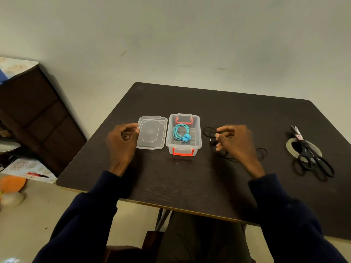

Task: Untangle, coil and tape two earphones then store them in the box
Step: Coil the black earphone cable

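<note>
Blue earphone is lying coiled in the box. At its 3 o'clock, the right hand is pinching the black earphone. The left hand is curling at the lid, grip unclear. Tugging risks tightening tangles.

A dark wood-grain table stands against a pale, scuffed wall, over a light floor. To its left leans the view of a dark brown cabinet with a patterned cloth on its top. Lower left, 1 red pen lies on a second patterned sheet, with 1 orange plate just beside it and a white rounded object nearer the camera.
</note>
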{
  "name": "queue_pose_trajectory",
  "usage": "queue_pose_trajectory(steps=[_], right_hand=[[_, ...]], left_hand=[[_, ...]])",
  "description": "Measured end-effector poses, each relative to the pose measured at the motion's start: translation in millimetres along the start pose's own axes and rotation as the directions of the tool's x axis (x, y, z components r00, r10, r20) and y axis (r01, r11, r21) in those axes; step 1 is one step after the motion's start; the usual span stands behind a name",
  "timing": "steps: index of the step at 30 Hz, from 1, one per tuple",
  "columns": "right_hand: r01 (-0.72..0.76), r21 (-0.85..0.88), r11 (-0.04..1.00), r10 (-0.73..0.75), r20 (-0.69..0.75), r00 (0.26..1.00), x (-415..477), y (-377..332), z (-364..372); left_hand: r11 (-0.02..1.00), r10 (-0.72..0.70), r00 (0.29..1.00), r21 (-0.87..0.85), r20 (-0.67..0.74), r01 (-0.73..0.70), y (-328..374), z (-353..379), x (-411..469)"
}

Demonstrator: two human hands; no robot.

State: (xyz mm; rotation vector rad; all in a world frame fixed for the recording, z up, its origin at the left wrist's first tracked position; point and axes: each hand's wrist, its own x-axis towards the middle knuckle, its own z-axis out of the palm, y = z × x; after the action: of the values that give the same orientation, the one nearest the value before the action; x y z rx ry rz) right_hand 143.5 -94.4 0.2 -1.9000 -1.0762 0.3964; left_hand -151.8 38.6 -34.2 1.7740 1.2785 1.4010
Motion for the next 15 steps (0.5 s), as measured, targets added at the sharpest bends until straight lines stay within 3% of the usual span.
queue_pose_trajectory(steps=[5, 15], right_hand=[[0.119, -0.335, 0.935, -0.188, -0.183, 0.965, 6.3, 30.0, -32.1], [0.212, -0.340, 0.916, -0.266, -0.119, 0.957, -1.0, 49.0, -42.7]], left_hand=[[0.997, -0.076, 0.982, -0.008, 0.174, 0.078, 22.6, 26.4, -10.3], [0.976, -0.216, 0.943, 0.047, 0.254, 0.211, 38.6, 58.9, -16.7]])
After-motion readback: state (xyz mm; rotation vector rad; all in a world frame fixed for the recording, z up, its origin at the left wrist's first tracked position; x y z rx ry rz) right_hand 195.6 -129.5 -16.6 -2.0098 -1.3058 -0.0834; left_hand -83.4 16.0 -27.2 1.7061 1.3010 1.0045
